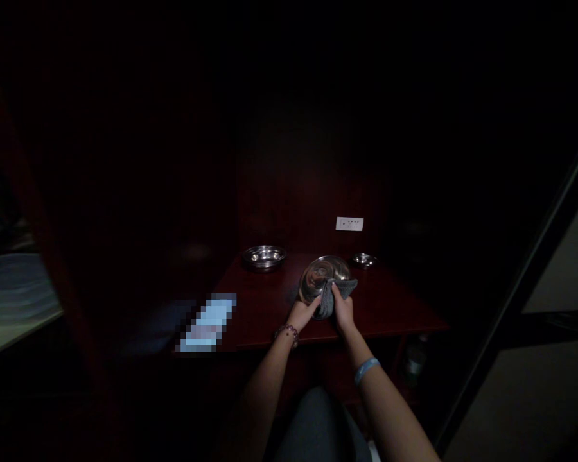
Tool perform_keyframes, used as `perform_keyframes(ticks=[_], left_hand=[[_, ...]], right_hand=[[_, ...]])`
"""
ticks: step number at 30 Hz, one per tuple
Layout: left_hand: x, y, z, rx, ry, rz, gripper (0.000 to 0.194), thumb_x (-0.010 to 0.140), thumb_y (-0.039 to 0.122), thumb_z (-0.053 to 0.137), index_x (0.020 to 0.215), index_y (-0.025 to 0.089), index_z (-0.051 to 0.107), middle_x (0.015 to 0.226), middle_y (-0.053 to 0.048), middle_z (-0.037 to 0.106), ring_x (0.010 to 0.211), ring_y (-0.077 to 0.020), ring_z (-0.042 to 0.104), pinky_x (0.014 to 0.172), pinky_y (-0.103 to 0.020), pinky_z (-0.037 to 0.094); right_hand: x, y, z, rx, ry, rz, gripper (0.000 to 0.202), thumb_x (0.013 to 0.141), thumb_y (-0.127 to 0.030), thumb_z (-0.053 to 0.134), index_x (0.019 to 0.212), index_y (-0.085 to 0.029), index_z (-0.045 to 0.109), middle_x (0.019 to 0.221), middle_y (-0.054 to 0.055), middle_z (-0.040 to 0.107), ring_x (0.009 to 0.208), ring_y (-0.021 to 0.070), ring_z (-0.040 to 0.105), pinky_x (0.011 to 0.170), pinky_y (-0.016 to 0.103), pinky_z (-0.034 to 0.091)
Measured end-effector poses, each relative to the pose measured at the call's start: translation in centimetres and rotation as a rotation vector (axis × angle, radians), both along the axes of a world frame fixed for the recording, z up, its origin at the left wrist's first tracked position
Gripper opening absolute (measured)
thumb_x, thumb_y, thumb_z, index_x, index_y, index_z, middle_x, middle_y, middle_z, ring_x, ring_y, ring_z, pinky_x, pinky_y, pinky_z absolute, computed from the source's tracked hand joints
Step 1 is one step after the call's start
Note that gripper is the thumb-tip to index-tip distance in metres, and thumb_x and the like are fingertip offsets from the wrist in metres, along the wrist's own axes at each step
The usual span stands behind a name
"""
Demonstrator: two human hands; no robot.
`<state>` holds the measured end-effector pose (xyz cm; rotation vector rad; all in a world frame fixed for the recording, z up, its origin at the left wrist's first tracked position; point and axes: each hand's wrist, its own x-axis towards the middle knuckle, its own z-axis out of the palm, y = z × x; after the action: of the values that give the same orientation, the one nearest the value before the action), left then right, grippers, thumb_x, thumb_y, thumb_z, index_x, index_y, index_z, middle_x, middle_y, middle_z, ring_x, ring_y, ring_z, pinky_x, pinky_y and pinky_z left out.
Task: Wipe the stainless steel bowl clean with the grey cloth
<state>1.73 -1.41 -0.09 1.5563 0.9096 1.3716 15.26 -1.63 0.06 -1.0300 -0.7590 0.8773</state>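
A shiny metal plate (316, 274), round and shallow, is held tilted above the front part of the dark red desk. My left hand (304, 314) is closed on its lower left rim. In my right hand (343, 310) is a grey cloth (328, 300), pressed against the plate's lower right side with the thumb on top. The fingers of both hands are mostly hidden behind the plate and cloth. Farther back on the left stand stacked metal plates (264, 258). A small metal bowl (364, 260) sits at the back right.
The dark red desk (390, 308) has walls behind and at both sides. A white socket panel (349, 224) is on the back wall. A blurred-out bright rectangle (208, 324) lies at the front left. A bottle (415, 360) stands below on the right.
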Motion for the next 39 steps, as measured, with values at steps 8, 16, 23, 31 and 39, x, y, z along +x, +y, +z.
perform_keyframes(ticks=[8,16,23,31,39], left_hand=[[0.1,0.6,-0.4,-0.081,-0.064,0.059,0.031,0.077,0.029,0.064,0.105,0.016,0.069,0.117,-0.010,0.070,0.116,-0.0233,0.061,0.105,-0.036,0.041],[-0.1,0.1,0.8,-0.112,-0.280,0.181,0.029,0.084,0.031,0.056,0.102,0.011,0.066,0.112,-0.014,0.071,0.104,-0.0234,0.066,0.096,-0.038,0.048],[-0.4,-1.2,2.1,0.111,-0.307,0.207,0.042,0.090,0.041,0.052,0.123,0.016,0.058,0.130,-0.011,0.061,0.120,-0.0207,0.058,0.105,-0.032,0.041],[0.4,-0.5,0.7,0.081,-0.082,-0.001,0.043,0.079,0.033,0.066,0.118,0.016,0.063,0.129,-0.011,0.063,0.122,-0.0207,0.057,0.108,-0.033,0.040],[0.0,-0.3,0.5,-0.059,-0.012,0.095,0.024,0.078,0.024,0.061,0.097,0.012,0.071,0.105,-0.011,0.074,0.112,-0.0223,0.063,0.103,-0.033,0.043]], right_hand=[[0.0,0.0,-0.1,-0.004,-0.108,0.010,0.052,0.068,-0.054,0.070,0.096,-0.010,0.073,0.091,0.012,0.075,0.092,0.0261,0.070,0.076,0.030,0.053],[0.1,0.4,-0.4,-0.031,-0.157,-0.033,0.053,0.068,-0.055,0.069,0.095,-0.010,0.073,0.092,0.013,0.075,0.090,0.0260,0.071,0.075,0.029,0.053],[0.2,0.5,-0.6,-0.022,-0.182,-0.047,0.051,0.068,-0.055,0.069,0.092,-0.010,0.074,0.088,0.012,0.075,0.090,0.0263,0.071,0.075,0.029,0.053],[0.2,0.4,-0.6,0.007,-0.092,-0.044,0.053,0.069,-0.054,0.068,0.096,-0.009,0.073,0.096,0.014,0.075,0.091,0.0266,0.071,0.073,0.029,0.054],[0.2,0.1,-0.3,-0.014,-0.155,-0.036,0.049,0.071,-0.054,0.067,0.095,-0.011,0.073,0.093,0.014,0.075,0.090,0.0262,0.071,0.075,0.030,0.054]])
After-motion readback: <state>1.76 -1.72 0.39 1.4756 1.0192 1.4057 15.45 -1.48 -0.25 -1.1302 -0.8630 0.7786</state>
